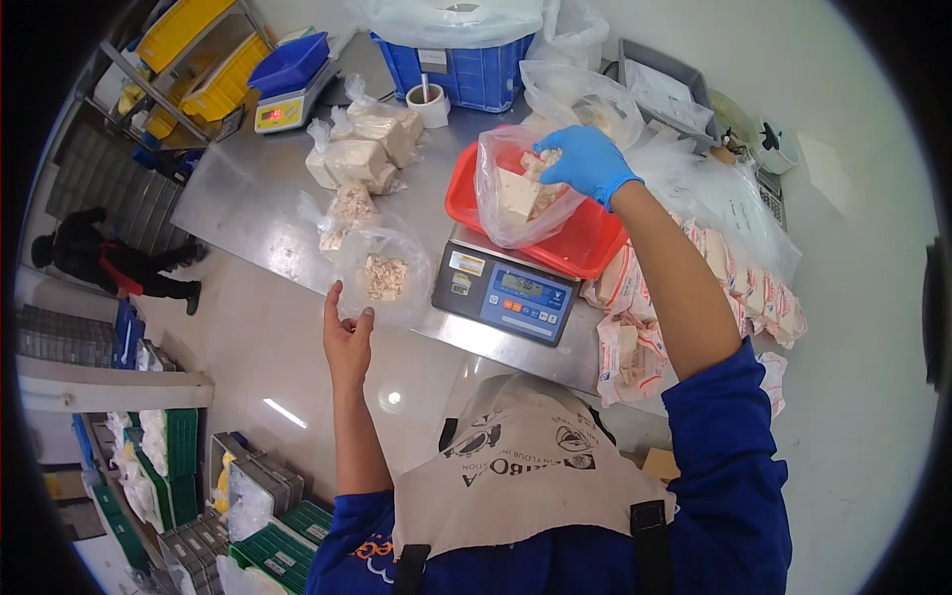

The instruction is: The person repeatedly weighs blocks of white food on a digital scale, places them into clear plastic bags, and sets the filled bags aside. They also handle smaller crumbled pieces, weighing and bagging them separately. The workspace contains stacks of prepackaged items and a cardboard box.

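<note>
My right hand [592, 167], in a blue glove, has its fingers closed on pale crumbly chunks [540, 165] at the mouth of a clear plastic bag [493, 193]. Inside that bag lie a smooth pale block [517, 196] and more crumbs. The bag rests in a red tray [587, 241] on a digital scale [524, 299] with a lit display. My bare left hand [349, 337] is beside another clear bag [405, 252] holding crumbled pieces [386, 278]. Its index finger and thumb are stretched apart, with nothing visible between them; the other fingers are curled.
Filled clear bags [349, 164] line the table's left side, near a second scale [282, 111] with a blue tray. A blue crate [466, 74] and tape roll [427, 104] stand behind. Paper-wrapped blocks [635, 357] lie right. A person [109, 253] stands far left.
</note>
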